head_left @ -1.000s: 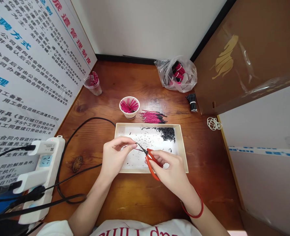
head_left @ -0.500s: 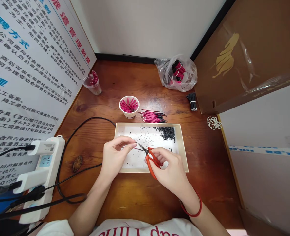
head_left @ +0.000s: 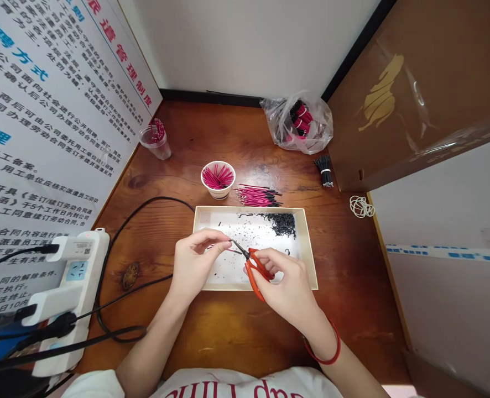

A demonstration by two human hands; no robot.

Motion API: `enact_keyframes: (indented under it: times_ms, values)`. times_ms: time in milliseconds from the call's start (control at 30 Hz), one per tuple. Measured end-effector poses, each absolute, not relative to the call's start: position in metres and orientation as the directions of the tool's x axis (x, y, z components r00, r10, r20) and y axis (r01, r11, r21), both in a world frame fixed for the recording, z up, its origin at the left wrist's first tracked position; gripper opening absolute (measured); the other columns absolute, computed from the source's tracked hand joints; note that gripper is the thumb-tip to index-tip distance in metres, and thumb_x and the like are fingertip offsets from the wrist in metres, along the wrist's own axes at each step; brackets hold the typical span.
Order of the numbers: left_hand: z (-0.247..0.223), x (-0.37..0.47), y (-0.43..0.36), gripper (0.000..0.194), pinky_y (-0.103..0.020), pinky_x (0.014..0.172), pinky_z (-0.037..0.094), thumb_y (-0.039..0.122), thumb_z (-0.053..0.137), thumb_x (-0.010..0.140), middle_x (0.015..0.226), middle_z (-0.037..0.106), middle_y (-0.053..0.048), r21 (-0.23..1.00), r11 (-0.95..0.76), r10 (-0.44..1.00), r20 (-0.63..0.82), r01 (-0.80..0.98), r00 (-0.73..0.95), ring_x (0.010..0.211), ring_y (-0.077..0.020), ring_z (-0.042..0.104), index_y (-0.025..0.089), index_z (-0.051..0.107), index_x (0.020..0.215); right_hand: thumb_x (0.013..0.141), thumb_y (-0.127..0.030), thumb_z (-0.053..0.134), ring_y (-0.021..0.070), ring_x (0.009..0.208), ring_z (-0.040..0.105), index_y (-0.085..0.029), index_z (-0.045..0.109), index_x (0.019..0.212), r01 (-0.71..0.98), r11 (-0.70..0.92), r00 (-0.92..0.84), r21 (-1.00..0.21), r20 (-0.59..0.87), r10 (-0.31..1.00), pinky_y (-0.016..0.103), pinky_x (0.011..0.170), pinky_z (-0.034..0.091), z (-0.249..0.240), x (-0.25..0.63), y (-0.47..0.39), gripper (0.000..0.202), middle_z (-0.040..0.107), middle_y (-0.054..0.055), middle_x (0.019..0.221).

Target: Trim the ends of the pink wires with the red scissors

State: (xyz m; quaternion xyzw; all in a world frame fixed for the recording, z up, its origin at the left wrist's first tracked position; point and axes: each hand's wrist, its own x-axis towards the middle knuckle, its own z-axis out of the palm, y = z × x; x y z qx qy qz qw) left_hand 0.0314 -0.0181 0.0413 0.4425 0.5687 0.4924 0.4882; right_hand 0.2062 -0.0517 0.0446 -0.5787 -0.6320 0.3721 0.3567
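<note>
Over the left part of a shallow white box (head_left: pixel 311 260), my left hand (head_left: pixel 197 262) pinches a thin red wire (head_left: pixel 232 250) between thumb and fingertips. My right hand (head_left: pixel 288 282) is closed around the orange handles of small pliers or snips (head_left: pixel 255 276). Their dark, narrow tips point up and left and meet the wire's end at my left fingertips; whether the tips touch it is too small to tell. Inside the box, a pile of short black pieces (head_left: pixel 283 224) lies at the back right, with small bits scattered about.
Behind the box stand a paper cup (head_left: pixel 219 192) of red wires and a row of red and black wires (head_left: pixel 257 195). A plastic cup (head_left: pixel 160 148), a plastic bag (head_left: pixel 278 124), a black bundle (head_left: pixel 324 171) and white bands (head_left: pixel 361 207) lie around. A power strip (head_left: pixel 73 326) is left.
</note>
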Motion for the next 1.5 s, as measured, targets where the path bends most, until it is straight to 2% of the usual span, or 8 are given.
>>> enact_keyframes:
  times_ms: [533,800,1500]
  values:
    - [0.0418,0.0308,-0.0182,0.002,-0.027,0.066,0.06,0.02,0.076,0.069,0.069,0.077,-0.003,0.986,0.157,0.98,-0.149,0.056,-0.133,0.066,-0.0181,0.072,0.019,0.077,0.067,0.079,-0.016,0.059,0.0114,0.049,0.053,-0.019,0.072,0.079,0.454,0.031,-0.088,-0.891,-0.011,0.996,0.022,0.047,0.046,0.044,0.2093,-0.0529,0.014,0.067,0.0,0.06]
    - [0.0401,0.0309,-0.0176,0.004,-0.023,0.065,0.059,0.019,0.076,0.07,0.069,0.077,-0.001,0.988,0.147,0.983,-0.14,0.049,-0.122,0.066,-0.0158,0.072,0.021,0.078,0.068,0.079,-0.017,0.06,0.0099,0.048,0.05,-0.019,0.069,0.077,0.484,0.046,-0.066,-0.874,0.016,0.998,0.021,0.046,0.044,0.0448,0.2068,-0.0529,0.009,0.062,-0.002,0.058]
    - [0.0388,0.0304,-0.0182,0.004,-0.026,0.066,0.06,0.02,0.075,0.071,0.07,0.077,-0.003,0.988,0.138,0.986,-0.131,0.063,-0.108,0.067,-0.0172,0.072,0.02,0.078,0.069,0.08,-0.017,0.061,0.0107,0.05,0.051,-0.018,0.071,0.079,0.475,0.024,-0.086,-0.88,-0.019,0.996,0.021,0.048,0.046,0.0434,0.2102,-0.0531,0.011,0.065,0.0,0.06]
